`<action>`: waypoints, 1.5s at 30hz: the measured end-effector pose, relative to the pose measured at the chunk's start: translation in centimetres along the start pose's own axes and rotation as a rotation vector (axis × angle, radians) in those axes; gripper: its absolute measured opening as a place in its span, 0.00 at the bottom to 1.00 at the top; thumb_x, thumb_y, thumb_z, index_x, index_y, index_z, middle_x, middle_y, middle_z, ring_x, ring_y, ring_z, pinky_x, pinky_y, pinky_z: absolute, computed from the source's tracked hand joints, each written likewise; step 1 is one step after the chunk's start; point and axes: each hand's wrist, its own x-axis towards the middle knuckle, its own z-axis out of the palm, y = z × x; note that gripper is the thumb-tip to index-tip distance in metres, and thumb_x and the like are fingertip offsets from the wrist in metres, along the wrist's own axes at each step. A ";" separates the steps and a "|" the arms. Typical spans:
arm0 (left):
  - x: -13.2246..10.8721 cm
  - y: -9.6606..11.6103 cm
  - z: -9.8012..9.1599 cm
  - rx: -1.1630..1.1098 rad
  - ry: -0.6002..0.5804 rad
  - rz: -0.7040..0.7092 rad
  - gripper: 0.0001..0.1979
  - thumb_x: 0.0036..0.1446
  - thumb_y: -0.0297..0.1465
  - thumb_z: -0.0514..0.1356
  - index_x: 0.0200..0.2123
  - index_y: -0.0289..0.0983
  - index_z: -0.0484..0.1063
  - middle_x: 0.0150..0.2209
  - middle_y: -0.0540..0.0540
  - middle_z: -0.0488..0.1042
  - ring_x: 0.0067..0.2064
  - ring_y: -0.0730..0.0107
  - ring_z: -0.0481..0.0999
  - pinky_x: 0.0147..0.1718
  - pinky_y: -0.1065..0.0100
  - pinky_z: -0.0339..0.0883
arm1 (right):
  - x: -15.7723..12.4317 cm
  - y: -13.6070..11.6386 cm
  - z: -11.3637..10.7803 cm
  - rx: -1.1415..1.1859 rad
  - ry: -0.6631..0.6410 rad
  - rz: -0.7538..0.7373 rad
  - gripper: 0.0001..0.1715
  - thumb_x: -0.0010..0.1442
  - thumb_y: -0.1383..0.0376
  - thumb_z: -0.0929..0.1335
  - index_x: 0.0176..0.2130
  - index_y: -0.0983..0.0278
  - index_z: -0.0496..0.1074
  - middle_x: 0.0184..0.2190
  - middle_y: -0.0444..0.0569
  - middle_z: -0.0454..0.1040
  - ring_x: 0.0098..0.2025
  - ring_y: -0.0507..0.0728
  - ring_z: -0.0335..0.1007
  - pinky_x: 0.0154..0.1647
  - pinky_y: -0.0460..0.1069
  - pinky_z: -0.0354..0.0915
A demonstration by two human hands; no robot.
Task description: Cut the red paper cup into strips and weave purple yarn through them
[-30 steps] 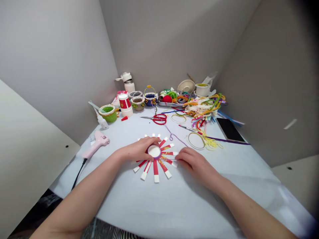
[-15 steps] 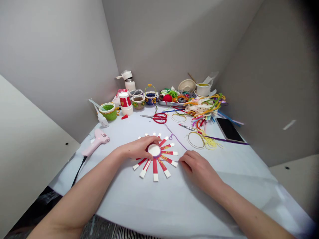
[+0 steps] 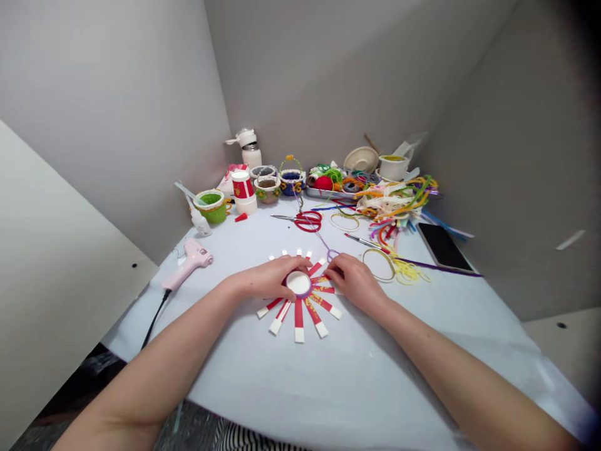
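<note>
A paper cup cut into red and white strips point(image 3: 298, 315) lies flattened like a sunburst on the white table point(image 3: 328, 376), its round white base point(image 3: 298, 283) facing up. My left hand point(image 3: 267, 280) curls around the left side of that base and presses it down. My right hand point(image 3: 353, 280) rests on the strips at the right, fingers bent and pinched at a purple pipe cleaner point(image 3: 327, 248) that runs up towards the scissors. What exactly the fingertips grip is partly hidden.
Red scissors point(image 3: 304, 220), a pink glue gun point(image 3: 190, 264) with a black cord, a black phone point(image 3: 444, 247), wire rings point(image 3: 378, 264) and a heap of coloured pipe cleaners point(image 3: 393, 200) lie around. Decorated cups point(image 3: 211, 205), a red cup point(image 3: 243, 191) and a tray stand by the back wall.
My right hand moved up and left from the strips' lower right edge to the purple pipe cleaner beside the cup base. My left hand stayed on the base.
</note>
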 end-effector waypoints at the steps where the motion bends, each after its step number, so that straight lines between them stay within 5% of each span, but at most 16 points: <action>1: 0.0 0.0 0.1 0.000 0.011 0.000 0.33 0.51 0.27 0.66 0.60 0.40 0.62 0.59 0.41 0.68 0.60 0.52 0.68 0.59 0.55 0.62 | -0.2 0.0 0.0 0.015 0.005 0.000 0.07 0.63 0.67 0.68 0.31 0.62 0.71 0.32 0.48 0.73 0.36 0.56 0.68 0.38 0.49 0.61; 6: -0.2 0.4 0.6 0.021 0.104 0.014 0.32 0.51 0.27 0.64 0.60 0.41 0.61 0.60 0.40 0.62 0.62 0.51 0.64 0.61 0.54 0.61 | -0.4 -0.2 -0.1 0.035 0.004 0.011 0.07 0.63 0.68 0.68 0.31 0.62 0.71 0.32 0.47 0.73 0.35 0.56 0.67 0.37 0.49 0.60; 25: 0.9 2.5 3.5 0.073 0.379 -0.252 0.27 0.51 0.34 0.66 0.54 0.37 0.65 0.50 0.39 0.72 0.53 0.47 0.71 0.52 0.50 0.67 | -0.4 -0.3 -0.5 0.060 0.015 0.050 0.07 0.62 0.69 0.68 0.31 0.64 0.72 0.32 0.47 0.72 0.35 0.55 0.67 0.37 0.49 0.60; 35: 0.3 2.6 2.1 0.126 0.208 -0.096 0.26 0.54 0.32 0.64 0.55 0.39 0.64 0.55 0.39 0.71 0.56 0.49 0.71 0.55 0.52 0.65 | -1.2 0.1 -1.2 0.159 0.009 -0.089 0.06 0.63 0.69 0.68 0.34 0.63 0.75 0.32 0.47 0.72 0.36 0.54 0.69 0.39 0.48 0.63; 45: -0.8 -0.2 -1.2 0.123 0.097 -0.064 0.23 0.54 0.27 0.63 0.54 0.42 0.67 0.56 0.44 0.71 0.55 0.55 0.72 0.54 0.59 0.65 | -3.6 -2.3 -3.3 0.168 -0.177 -0.340 0.10 0.65 0.72 0.65 0.37 0.61 0.75 0.36 0.48 0.75 0.39 0.54 0.71 0.40 0.47 0.66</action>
